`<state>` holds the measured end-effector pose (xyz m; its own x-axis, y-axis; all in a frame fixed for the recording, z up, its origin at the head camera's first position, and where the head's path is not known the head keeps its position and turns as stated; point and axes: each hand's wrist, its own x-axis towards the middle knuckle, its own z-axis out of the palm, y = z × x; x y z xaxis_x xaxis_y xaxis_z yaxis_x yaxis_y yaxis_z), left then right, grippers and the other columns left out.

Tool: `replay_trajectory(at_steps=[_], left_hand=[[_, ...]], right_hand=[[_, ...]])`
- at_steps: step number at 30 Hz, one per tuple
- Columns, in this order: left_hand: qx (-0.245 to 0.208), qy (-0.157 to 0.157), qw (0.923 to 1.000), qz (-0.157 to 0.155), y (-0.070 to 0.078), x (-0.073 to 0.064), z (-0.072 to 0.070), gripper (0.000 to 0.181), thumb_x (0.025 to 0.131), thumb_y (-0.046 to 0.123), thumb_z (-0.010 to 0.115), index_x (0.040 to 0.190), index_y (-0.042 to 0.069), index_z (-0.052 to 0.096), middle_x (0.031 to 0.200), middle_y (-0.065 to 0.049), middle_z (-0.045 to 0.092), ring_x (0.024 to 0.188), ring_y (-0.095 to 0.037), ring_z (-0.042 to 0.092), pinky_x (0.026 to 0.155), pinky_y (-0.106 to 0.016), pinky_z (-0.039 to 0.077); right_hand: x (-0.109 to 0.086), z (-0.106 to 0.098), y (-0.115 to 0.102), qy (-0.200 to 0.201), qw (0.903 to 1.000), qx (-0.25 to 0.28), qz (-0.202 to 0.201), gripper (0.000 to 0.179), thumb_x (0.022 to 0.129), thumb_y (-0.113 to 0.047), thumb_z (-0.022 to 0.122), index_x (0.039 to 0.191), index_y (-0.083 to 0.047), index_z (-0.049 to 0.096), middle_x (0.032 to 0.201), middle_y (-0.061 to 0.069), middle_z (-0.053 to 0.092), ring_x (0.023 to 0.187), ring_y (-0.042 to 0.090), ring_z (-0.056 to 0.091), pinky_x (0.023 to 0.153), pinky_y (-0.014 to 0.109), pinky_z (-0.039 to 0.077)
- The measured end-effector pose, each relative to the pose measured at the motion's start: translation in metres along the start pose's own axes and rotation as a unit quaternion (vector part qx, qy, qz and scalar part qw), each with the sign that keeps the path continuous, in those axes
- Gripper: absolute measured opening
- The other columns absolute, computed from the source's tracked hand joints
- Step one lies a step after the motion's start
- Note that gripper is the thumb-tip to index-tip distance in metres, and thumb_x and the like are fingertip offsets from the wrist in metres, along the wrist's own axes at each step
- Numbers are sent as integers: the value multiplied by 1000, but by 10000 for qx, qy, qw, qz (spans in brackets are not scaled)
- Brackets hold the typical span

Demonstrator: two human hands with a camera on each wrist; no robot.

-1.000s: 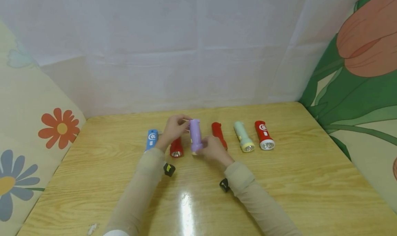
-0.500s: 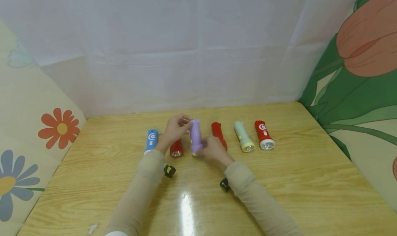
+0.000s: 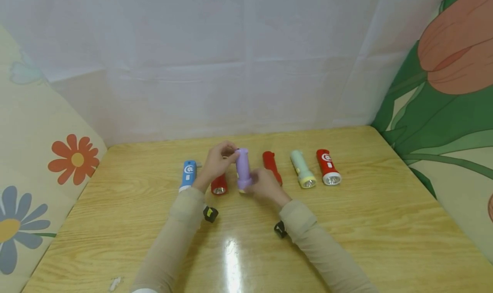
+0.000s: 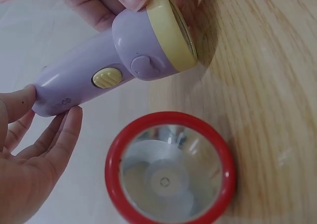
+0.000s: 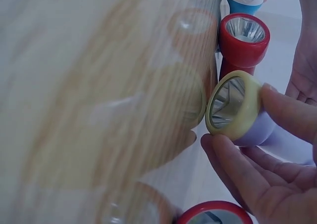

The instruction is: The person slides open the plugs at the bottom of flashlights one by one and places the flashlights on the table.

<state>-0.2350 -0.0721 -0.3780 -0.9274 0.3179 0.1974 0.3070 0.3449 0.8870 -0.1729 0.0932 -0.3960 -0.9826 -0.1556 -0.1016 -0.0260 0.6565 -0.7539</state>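
One purple flashlight point(image 3: 243, 168) between left hand point(image 3: 215, 162) and right hand point(image 3: 265, 186).

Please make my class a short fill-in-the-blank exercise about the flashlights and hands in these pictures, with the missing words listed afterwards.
1. The body of the held flashlight is coloured ____.
2. Its sliding switch is coloured ____.
3. The left hand grips the tail end, while the ____ hand grips the lamp end.
4. In the head view, the rightmost flashlight has a red body and a ____ rim.

Missing words: purple; yellow; right; white.
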Motion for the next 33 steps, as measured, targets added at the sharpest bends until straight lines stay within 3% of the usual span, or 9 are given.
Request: replay_trajectory(at_steps=[7, 9, 15, 16, 26, 33], left_hand=[[-85, 41, 9992, 379, 2, -4, 1, 13, 86, 6, 61, 97, 1, 56, 98, -15, 64, 89, -25, 60, 78, -34, 51], [-123, 36, 9990, 429, 11, -8, 0, 13, 86, 4, 61, 96, -1, 56, 98, -17, 63, 90, -27, 60, 78, -35, 51], [-181, -3, 9981, 591, 8, -12, 2, 13, 86, 5, 61, 97, 0, 56, 97, -15, 63, 91, -28, 60, 77, -36, 52], [-179, -18, 9980, 599, 3, -11, 2, 14, 85, 6, 62, 97, 1, 56, 97, -14, 63, 92, -26, 60, 77, -35, 52], [-85, -115, 9986, 501, 9, -19, 1, 35, 83, 6, 64, 116, 2, 53, 105, -17, 61, 94, -27, 59, 79, -40, 50], [-45, -164, 9994, 304, 11, -24, 0, 34, 84, 9, 64, 115, 0, 55, 107, -13, 61, 95, -23, 57, 80, -34, 50]], right_hand=[[4, -1, 3, 2, 9999, -84, -58, 44, 71, -16, 77, 109, 0, 62, 100, 10, 64, 92, 21, 58, 83, 38, 47], [5, -1, 3, -22, 9999, -98, -69, 45, 71, -17, 77, 110, -1, 62, 101, 10, 64, 93, 21, 58, 84, 38, 46], [3, -1, 0, -74, 10000, -27, -34, 47, 71, -21, 78, 110, -2, 62, 100, 10, 65, 92, 21, 59, 85, 38, 46], [2, -2, -1, -90, 9999, -54, -35, 45, 71, -21, 77, 109, -2, 63, 100, 10, 65, 92, 21, 58, 85, 38, 46], [0, -3, -6, -170, 9991, -377, -63, 31, 73, -18, 75, 99, -5, 67, 91, 7, 66, 83, 17, 59, 80, 35, 47], [0, -1, -4, -106, 9991, -337, -229, 31, 72, -19, 76, 97, -3, 66, 86, 5, 66, 77, 16, 58, 74, 33, 49]])
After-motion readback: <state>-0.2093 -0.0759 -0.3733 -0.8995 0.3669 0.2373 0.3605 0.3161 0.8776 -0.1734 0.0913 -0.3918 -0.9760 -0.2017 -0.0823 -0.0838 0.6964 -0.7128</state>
